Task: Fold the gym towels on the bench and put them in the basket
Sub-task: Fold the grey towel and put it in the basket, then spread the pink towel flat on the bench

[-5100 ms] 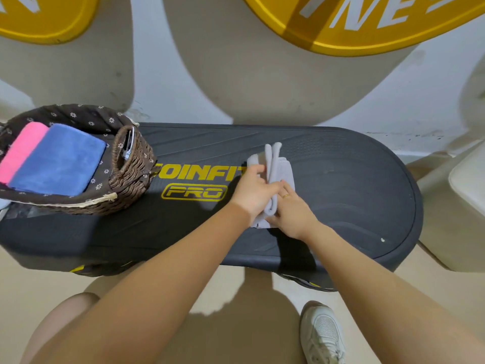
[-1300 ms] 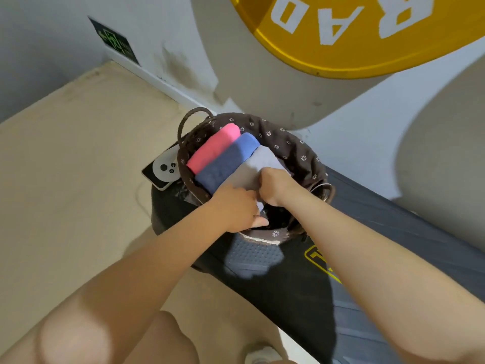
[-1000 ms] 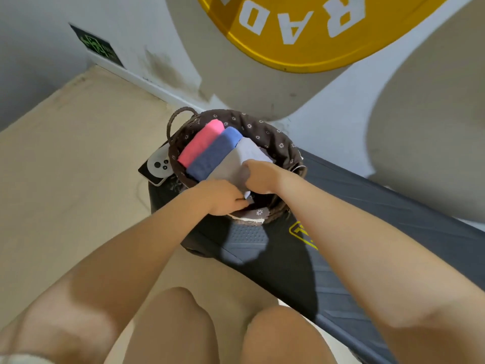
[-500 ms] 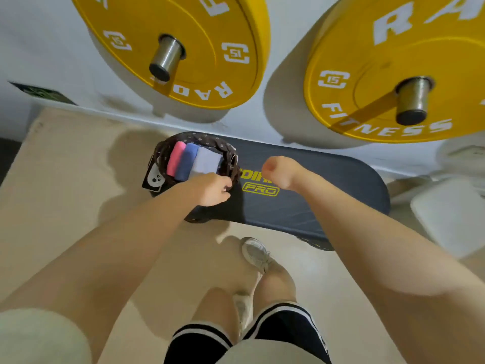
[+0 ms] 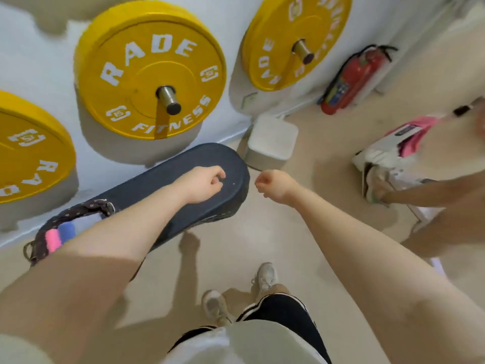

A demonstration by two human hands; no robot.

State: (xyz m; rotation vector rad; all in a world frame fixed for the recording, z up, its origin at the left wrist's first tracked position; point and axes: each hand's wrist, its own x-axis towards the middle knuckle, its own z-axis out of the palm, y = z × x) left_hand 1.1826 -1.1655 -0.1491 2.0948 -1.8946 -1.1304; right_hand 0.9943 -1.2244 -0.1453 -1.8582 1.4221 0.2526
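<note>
both hands – left hand point(image 5: 200, 183), right hand point(image 5: 273, 183) – grip curled, holding nothing. towels point(image 5: 67, 229) folded in basket point(image 5: 39, 240) at worktop point(image 5: 183, 166) end – worktop bare, task apparently done.

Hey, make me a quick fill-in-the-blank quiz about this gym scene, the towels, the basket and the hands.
1. The basket sits on the ____ end of the bench.
2. Between the pink towel and the grey towel lies a ____ towel.
3. The left hand and right hand are curled and hold ____.
4. The weight plates on the wall are ____.

Missing words: left; blue; nothing; yellow
</note>
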